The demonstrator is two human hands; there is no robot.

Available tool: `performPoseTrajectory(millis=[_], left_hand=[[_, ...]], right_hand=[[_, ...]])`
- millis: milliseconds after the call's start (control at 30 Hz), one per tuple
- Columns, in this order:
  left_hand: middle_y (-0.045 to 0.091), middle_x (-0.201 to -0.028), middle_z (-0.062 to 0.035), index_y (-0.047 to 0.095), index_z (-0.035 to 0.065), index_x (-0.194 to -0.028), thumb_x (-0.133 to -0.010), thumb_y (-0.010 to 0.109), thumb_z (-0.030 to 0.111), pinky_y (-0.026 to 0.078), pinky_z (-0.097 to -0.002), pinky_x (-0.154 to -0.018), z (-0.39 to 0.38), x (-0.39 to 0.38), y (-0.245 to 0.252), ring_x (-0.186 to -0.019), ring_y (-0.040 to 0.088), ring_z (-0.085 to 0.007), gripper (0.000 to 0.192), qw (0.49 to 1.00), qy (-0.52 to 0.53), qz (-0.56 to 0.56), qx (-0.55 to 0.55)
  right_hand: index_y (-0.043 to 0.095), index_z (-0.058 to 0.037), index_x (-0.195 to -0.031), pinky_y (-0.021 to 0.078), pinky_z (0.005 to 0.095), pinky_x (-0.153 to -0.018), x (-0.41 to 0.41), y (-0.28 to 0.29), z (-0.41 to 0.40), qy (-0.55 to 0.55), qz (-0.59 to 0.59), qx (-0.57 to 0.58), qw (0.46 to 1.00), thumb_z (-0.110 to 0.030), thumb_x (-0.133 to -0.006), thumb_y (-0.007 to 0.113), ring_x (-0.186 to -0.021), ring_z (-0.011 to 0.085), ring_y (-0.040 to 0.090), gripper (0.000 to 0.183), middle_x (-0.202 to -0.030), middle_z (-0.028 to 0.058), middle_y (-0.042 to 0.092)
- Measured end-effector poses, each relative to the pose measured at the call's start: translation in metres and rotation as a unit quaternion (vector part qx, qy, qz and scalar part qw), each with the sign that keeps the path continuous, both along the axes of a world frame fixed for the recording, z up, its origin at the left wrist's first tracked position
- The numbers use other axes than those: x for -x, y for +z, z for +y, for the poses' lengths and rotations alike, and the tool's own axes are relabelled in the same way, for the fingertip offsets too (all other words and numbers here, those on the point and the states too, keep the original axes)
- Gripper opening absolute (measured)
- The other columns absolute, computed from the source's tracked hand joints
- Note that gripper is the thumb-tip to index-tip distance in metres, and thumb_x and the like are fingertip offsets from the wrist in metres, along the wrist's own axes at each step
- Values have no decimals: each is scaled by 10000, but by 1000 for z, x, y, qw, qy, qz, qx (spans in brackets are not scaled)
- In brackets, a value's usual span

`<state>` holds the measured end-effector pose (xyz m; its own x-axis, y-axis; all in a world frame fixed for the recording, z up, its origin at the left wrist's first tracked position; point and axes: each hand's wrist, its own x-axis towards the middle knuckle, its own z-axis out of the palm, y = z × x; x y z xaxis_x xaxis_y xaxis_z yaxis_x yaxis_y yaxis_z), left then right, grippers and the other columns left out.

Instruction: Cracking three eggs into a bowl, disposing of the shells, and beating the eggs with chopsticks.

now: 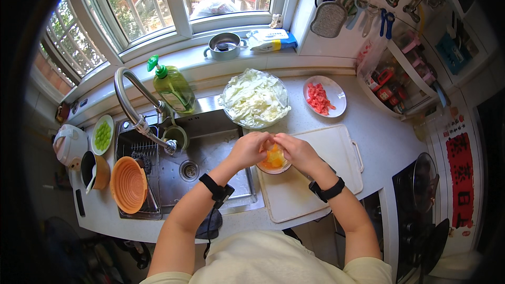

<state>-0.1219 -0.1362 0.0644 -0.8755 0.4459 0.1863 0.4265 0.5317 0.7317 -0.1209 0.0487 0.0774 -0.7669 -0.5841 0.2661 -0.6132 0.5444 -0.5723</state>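
Observation:
Both hands meet above a small bowl (272,169) that holds raw egg with orange-yellow yolks (275,158). My left hand (251,149) is bent over the bowl's left side, its fingertips close to those of my right hand (295,149). Something small and pale, perhaps an eggshell, shows between the fingers; which hand grips it is unclear. The bowl rests at the left edge of a white cutting board (315,189). Behind the hands stands a clear bowl of torn cabbage leaves (256,98). To its right is a white plate (338,100) with chopped red pieces (318,98), apparently tomato.
A steel sink (213,157) with a curved faucet (130,98) lies at the left, near an orange colander (129,184) and a small pot (101,171). A green soap pump bottle (173,88) stands behind it. At the right is a stove (406,205).

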Motion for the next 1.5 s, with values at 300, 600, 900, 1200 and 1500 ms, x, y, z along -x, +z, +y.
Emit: performPoseTrajectory(millis=[300, 600, 900, 1200, 1500], left_hand=[[558, -825, -62, 533, 67, -893, -553, 577, -18, 438, -306, -689, -6, 0, 27, -783, 526, -234, 354, 995, -29, 85, -33], [562, -917, -52, 524, 33, -885, -612, 574, -25, 431, -277, -733, -4, 0, 24, -840, 538, -144, 284, 981, 0, -92, -172], [544, -878, -74, 491, 36, -915, -670, 616, 37, 440, -229, -662, 8, -4, -2, -769, 534, -122, 275, 837, 98, -339, -418], [572, -849, -87, 472, 40, -912, -686, 618, 67, 433, -237, -685, 7, -16, 5, -785, 546, -130, 270, 828, 103, -358, -419], [521, -921, -73, 471, 49, -928, -659, 658, 81, 444, -213, -601, -19, -29, 2, -737, 528, -106, 329, 861, 106, -321, -379]], right_hand=[[489, -71, -1027, 450, 314, -720, -4, 29, -2, 5, 87, -54, 995, 28, -649, 500, -884, 243, 524, 391, -1048, 86, 502], [480, -68, -1031, 448, 323, -715, -9, 42, -7, -24, 73, -17, 997, 18, -674, 481, -875, 257, 524, 367, -1045, 96, 498], [438, -78, -1111, 440, 313, -727, -12, 15, -10, -55, -40, 56, 996, -19, -704, 494, -893, 285, 514, 415, -1061, 126, 487], [483, -65, -1048, 445, 309, -713, -15, 16, -23, -98, -156, 92, 979, -56, -696, 556, -850, 259, 541, 360, -991, 134, 527], [519, -44, -964, 461, 275, -637, -22, 21, -44, -98, -144, 85, 981, -52, -663, 594, -731, 219, 572, 310, -896, 121, 555]])
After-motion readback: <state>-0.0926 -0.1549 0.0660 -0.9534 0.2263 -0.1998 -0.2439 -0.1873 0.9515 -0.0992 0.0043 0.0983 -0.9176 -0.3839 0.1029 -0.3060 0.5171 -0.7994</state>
